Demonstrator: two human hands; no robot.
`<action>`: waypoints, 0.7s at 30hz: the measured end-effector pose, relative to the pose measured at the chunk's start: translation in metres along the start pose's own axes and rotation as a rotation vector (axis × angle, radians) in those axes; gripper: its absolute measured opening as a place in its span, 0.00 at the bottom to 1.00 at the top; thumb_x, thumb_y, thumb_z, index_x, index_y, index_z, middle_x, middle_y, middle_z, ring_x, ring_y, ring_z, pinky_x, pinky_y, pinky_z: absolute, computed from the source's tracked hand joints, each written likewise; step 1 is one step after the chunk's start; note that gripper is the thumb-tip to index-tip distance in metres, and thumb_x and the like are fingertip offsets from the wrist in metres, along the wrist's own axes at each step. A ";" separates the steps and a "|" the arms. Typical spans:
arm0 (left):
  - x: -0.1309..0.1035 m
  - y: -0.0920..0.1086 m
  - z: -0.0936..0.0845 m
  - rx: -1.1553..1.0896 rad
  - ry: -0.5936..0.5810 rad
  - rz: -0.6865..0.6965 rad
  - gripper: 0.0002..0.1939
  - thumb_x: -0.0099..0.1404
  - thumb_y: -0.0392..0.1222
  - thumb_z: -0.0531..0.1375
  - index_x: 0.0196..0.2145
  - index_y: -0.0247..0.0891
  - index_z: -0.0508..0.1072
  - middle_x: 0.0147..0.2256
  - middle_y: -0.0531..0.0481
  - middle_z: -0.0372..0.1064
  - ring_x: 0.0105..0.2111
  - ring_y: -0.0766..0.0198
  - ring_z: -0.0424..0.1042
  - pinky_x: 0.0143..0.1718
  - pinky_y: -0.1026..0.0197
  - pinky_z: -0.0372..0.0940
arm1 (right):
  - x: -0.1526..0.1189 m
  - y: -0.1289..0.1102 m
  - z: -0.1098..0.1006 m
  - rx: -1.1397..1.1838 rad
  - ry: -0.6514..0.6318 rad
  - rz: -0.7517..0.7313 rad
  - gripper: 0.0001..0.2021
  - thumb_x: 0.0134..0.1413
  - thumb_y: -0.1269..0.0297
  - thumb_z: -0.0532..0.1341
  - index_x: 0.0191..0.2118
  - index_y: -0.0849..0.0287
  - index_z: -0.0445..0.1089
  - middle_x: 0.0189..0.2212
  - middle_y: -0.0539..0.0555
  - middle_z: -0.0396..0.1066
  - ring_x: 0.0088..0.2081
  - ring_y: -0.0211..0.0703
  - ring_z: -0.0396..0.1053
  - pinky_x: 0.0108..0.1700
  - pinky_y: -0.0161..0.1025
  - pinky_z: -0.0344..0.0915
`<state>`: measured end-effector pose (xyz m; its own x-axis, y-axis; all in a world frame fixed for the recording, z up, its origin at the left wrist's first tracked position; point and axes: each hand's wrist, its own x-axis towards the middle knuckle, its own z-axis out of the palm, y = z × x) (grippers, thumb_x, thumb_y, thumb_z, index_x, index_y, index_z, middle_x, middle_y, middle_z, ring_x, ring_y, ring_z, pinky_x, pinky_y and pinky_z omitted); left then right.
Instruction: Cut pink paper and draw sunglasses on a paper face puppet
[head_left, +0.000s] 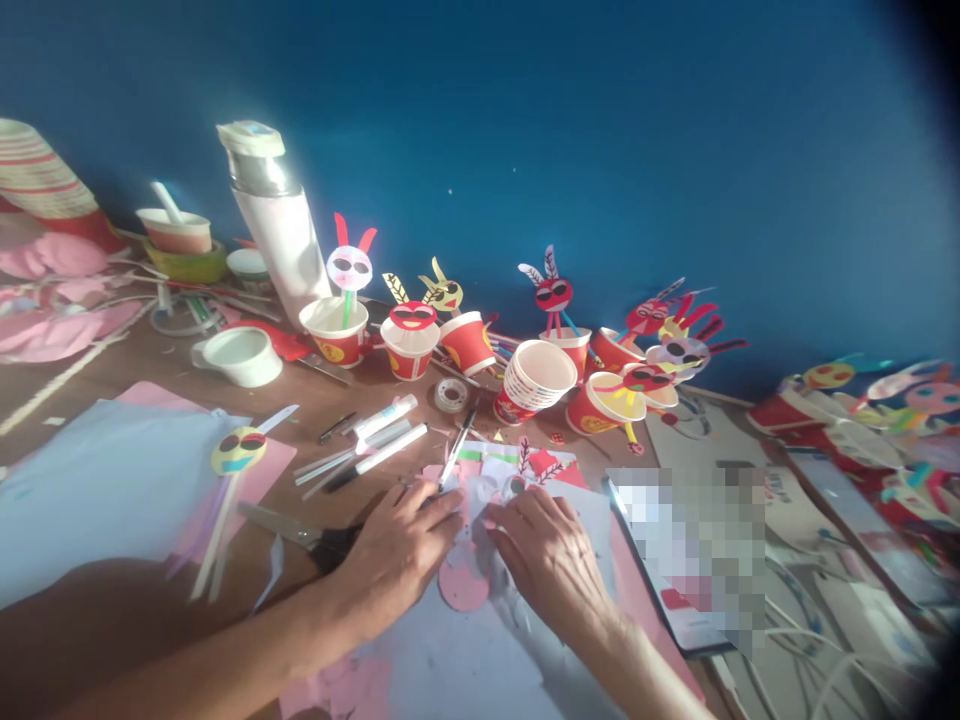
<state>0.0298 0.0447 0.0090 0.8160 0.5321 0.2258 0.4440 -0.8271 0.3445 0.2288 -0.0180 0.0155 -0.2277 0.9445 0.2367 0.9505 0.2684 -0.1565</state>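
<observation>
My left hand (409, 545) rests at the middle of the table, fingers bent over the upper edge of the pale paper sheets (450, 660), close to a pen (457, 445). To its right, my right hand (551, 550) has its fingers curled down on small paper pieces; what lies under the fingertips is too small to make out. Between and just below the hands is a pink paper disc (463, 580). Black-handled scissors (300, 532) lie partly beneath my left forearm. Leaf-patterned strips (525, 460) and a red scrap (553, 468) lie beyond my right hand.
Red cups with paper faces (337, 335) line the back, beside a white bottle (281, 235) and stacked cups (536, 380). Markers (390, 450) and a tape roll (451, 394) lie ahead. A yellow face on sticks (238, 452) is left; a tablet (667, 560) and cables are right.
</observation>
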 end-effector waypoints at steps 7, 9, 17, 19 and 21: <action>-0.003 -0.001 0.002 -0.016 0.034 -0.007 0.12 0.69 0.33 0.53 0.47 0.38 0.71 0.52 0.51 0.68 0.47 0.55 0.62 0.46 0.52 0.59 | -0.001 0.002 0.000 0.039 -0.009 0.005 0.06 0.60 0.68 0.59 0.40 0.56 0.73 0.29 0.51 0.69 0.35 0.47 0.65 0.36 0.40 0.54; -0.004 -0.002 0.003 0.000 0.022 0.004 0.13 0.69 0.31 0.52 0.49 0.38 0.70 0.53 0.50 0.68 0.47 0.54 0.62 0.47 0.51 0.59 | -0.002 0.003 0.001 0.038 0.015 0.001 0.06 0.61 0.68 0.58 0.40 0.56 0.73 0.28 0.51 0.69 0.33 0.46 0.65 0.35 0.40 0.54; -0.003 -0.007 0.001 0.065 -0.054 0.038 0.17 0.66 0.28 0.52 0.48 0.39 0.70 0.55 0.51 0.65 0.49 0.54 0.61 0.49 0.50 0.60 | -0.001 0.004 0.004 0.042 0.043 0.004 0.08 0.62 0.68 0.56 0.39 0.55 0.74 0.26 0.51 0.68 0.32 0.45 0.64 0.35 0.40 0.53; -0.003 -0.008 0.002 0.059 -0.049 0.037 0.17 0.66 0.27 0.51 0.48 0.40 0.70 0.56 0.51 0.65 0.49 0.55 0.61 0.49 0.51 0.60 | -0.001 0.004 0.004 0.043 0.044 0.007 0.08 0.62 0.68 0.57 0.40 0.55 0.73 0.27 0.51 0.68 0.32 0.45 0.64 0.35 0.40 0.54; -0.005 -0.009 0.003 0.051 -0.042 0.036 0.17 0.65 0.27 0.51 0.48 0.39 0.71 0.55 0.51 0.65 0.50 0.55 0.60 0.49 0.51 0.61 | -0.002 0.004 0.004 0.043 0.050 0.012 0.08 0.61 0.68 0.57 0.40 0.55 0.73 0.27 0.51 0.68 0.32 0.44 0.64 0.35 0.40 0.54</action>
<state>0.0230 0.0489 0.0026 0.8463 0.4943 0.1987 0.4312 -0.8546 0.2892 0.2325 -0.0175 0.0103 -0.2044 0.9375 0.2817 0.9429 0.2659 -0.2005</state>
